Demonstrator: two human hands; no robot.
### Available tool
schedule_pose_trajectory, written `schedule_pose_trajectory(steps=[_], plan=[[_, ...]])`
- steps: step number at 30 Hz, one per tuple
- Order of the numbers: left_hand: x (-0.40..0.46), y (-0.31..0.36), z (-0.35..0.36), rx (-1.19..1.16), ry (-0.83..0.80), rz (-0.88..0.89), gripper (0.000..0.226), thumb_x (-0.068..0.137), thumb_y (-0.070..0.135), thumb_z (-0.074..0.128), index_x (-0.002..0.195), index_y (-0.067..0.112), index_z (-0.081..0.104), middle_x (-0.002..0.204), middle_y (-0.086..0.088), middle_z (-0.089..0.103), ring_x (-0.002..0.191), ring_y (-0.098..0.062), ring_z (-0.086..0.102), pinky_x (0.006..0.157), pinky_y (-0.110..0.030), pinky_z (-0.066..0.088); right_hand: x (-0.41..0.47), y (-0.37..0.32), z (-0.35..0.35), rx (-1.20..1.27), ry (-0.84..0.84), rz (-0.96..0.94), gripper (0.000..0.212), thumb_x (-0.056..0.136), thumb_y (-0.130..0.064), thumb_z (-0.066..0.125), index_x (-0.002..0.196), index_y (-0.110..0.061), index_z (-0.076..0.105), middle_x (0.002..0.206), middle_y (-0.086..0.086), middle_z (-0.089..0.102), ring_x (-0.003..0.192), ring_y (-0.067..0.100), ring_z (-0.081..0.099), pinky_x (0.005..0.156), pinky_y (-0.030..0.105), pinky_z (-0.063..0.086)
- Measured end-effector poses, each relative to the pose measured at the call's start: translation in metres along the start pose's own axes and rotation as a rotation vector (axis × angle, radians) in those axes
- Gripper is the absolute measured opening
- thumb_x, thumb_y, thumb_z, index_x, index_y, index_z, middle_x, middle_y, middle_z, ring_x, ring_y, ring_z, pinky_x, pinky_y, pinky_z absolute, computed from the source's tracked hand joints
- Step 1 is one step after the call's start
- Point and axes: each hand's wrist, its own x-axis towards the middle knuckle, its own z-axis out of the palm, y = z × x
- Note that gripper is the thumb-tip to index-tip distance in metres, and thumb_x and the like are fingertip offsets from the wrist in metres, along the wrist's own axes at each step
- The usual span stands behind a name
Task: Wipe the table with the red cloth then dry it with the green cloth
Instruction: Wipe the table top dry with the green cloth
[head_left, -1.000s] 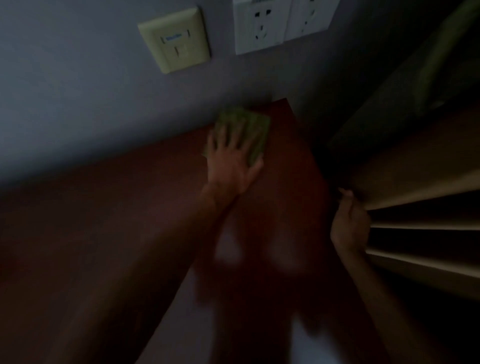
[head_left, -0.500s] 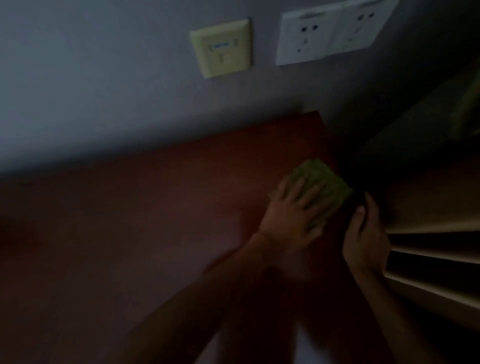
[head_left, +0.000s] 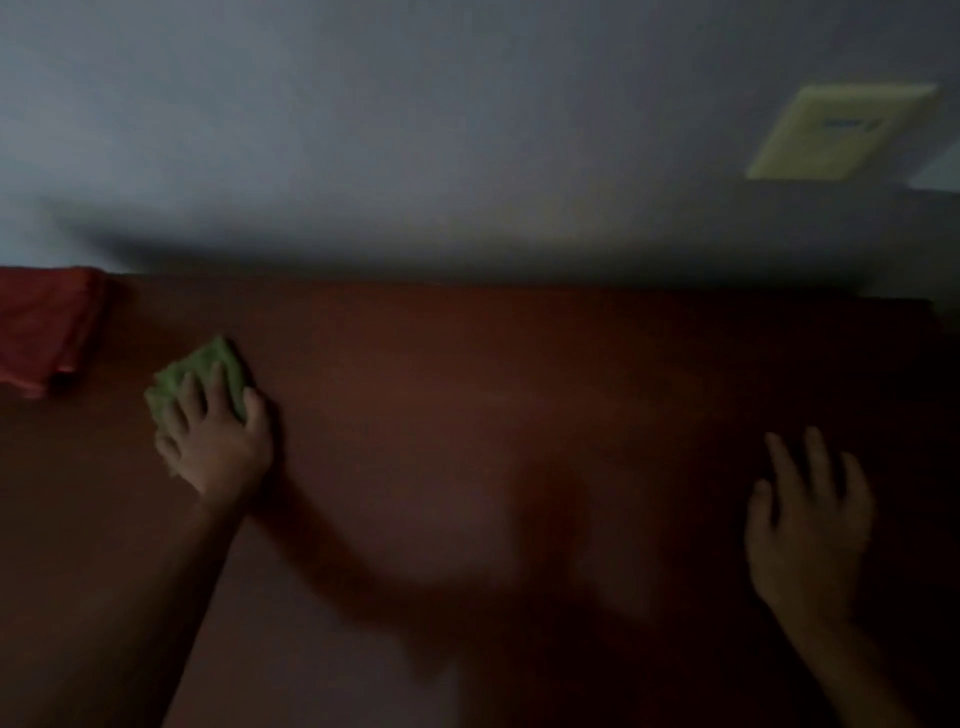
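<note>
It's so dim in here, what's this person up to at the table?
A person is drying a reddish-brown table. The left hand presses a green cloth flat on the table near its left end. The red cloth lies folded at the far left, untouched, so the wiping looks done. The right hand is open with fingers spread and holds nothing.

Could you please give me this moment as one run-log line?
phase: drying | left hand pressing green cloth on table | right hand open, empty | red cloth set aside far left
</note>
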Motion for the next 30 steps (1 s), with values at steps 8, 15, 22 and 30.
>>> schedule_pose_trajectory(steps=[8,15,22,30], plan=[[0.016,-0.004,0.007,0.056,0.017,0.831,0.058,0.091,0.051,0.041,0.145,0.032,0.049,0.152,-0.007,0.045,0.14,-0.039,0.039,0.112,-0.057,0.03,-0.014,-0.315,0.079,0.046,-0.167,-0.513,0.052,0.09,-0.035,0.036,0.14,-0.03,0.048,0.153,0.002,0.039,0.136,0.038,0.036,0.114,0.056,0.024],[0.15,-0.063,0.002,-0.005,0.023,0.919,0.056,0.091,0.052,0.042,0.144,0.034,0.049,0.152,-0.003,0.046,0.14,-0.034,0.04,0.112,-0.051,0.028,-0.026,-0.44,0.115,-0.069,-0.08,-0.459,0.049,0.093,-0.034,0.04,0.142,-0.03,0.045,0.155,-0.001,0.036,0.139,0.032,0.036,0.115,0.052,0.022],[0.168,-0.065,0.002,-0.021,0.026,0.645,0.06,0.09,0.05,0.043,0.146,0.03,0.047,0.154,-0.01,0.042,0.14,-0.043,0.036,0.112,-0.06,0.025,-0.024,-0.443,0.114,-0.031,-0.03,-0.453,0.048,0.094,-0.033,0.038,0.14,-0.027,0.048,0.154,-0.004,0.038,0.141,0.026,0.034,0.117,0.048,0.022],[0.079,-0.124,-0.011,-0.037,-0.144,1.103,0.066,0.087,0.051,0.055,0.149,0.038,0.04,0.161,0.003,0.029,0.149,-0.031,0.023,0.119,-0.054,0.017,-0.02,-0.44,0.113,0.189,-0.04,-0.38,0.046,0.092,-0.022,0.036,0.134,-0.014,0.054,0.149,0.003,0.046,0.139,0.025,0.038,0.118,0.043,0.02]])
